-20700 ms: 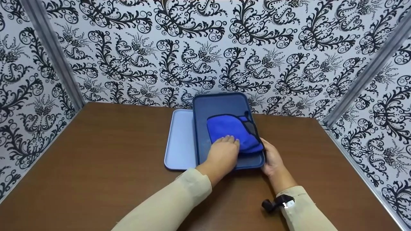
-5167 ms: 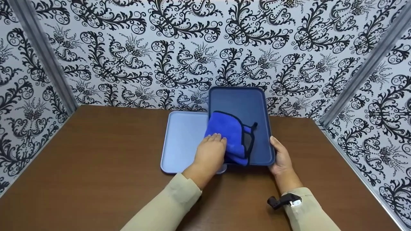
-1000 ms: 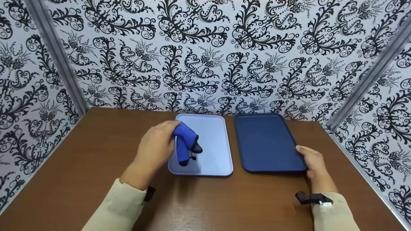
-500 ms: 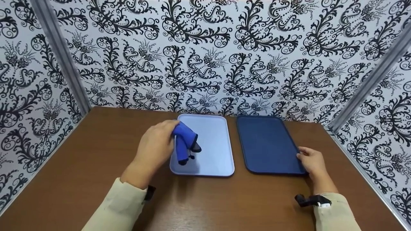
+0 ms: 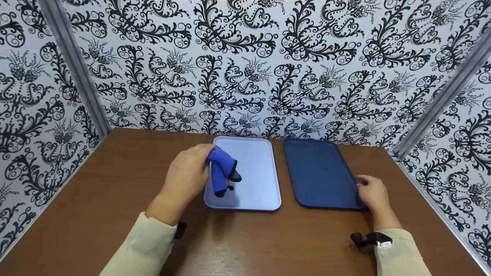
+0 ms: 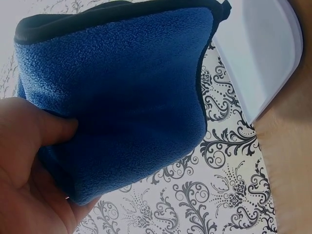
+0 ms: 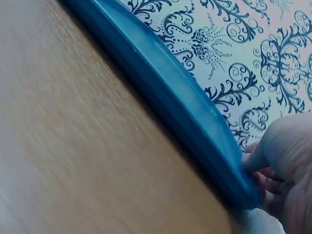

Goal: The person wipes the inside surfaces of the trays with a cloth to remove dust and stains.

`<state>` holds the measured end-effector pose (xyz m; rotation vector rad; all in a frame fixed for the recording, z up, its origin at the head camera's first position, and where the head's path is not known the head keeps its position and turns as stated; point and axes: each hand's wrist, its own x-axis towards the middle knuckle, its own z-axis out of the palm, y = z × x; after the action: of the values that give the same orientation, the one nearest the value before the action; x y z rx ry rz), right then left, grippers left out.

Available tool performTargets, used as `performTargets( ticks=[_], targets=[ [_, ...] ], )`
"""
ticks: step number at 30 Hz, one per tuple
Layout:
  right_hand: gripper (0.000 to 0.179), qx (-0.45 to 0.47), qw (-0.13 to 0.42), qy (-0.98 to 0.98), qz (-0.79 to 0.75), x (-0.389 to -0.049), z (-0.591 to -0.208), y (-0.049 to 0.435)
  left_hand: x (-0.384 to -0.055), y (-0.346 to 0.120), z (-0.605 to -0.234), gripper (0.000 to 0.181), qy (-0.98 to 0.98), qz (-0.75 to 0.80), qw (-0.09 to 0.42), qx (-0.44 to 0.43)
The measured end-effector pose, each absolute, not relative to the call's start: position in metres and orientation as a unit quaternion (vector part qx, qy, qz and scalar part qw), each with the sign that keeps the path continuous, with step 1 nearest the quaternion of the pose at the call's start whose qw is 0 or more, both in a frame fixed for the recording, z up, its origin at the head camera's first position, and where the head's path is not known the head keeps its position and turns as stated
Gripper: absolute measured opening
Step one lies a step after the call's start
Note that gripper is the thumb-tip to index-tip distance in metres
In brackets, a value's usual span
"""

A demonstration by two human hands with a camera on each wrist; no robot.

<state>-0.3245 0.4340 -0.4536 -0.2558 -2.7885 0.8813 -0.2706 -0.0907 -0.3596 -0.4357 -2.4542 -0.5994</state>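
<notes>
My left hand [image 5: 187, 174] holds a folded blue cloth [image 5: 222, 163] with black edging over the left side of a light blue tray [image 5: 253, 176]. In the left wrist view, the thumb presses the plush cloth [image 6: 141, 97] against the curled fingers; a small black loop shows at its corner. A dark blue tray [image 5: 324, 172] lies to the right of the light one. At its right edge, near the front corner, my right hand [image 5: 372, 191] pinches the rim. The right wrist view shows thumb and fingers close around the corner of the dark tray [image 7: 165, 92].
Both trays rest on a brown wooden table [image 5: 245, 241] with a narrow gap between them. Black-and-white patterned walls [image 5: 245, 69] enclose the table at the back and sides. A black wrist camera [image 5: 370, 239] sits on the right sleeve.
Earlier, the cloth was held against the dark tray, tilted over the light one. Now the dark tray lies flat beside it and the cloth is bunched in the left hand. The right thumb has shifted onto the rim.
</notes>
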Motion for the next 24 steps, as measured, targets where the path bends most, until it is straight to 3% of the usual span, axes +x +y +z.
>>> performTargets(
  ticks=[11, 24],
  targets=[
    [0.040, -0.009, 0.162, -0.940, 0.299, -0.331, -0.419, 0.379, -0.275, -0.096, -0.359, 0.035, -0.918, -0.233, 0.281, -0.154],
    [0.044, 0.033, 0.103, -0.912, 0.396, -0.345, -0.404, 0.287, -0.273, -0.100, -0.359, 0.038, -0.896, -0.263, 0.334, -0.126]
  ],
)
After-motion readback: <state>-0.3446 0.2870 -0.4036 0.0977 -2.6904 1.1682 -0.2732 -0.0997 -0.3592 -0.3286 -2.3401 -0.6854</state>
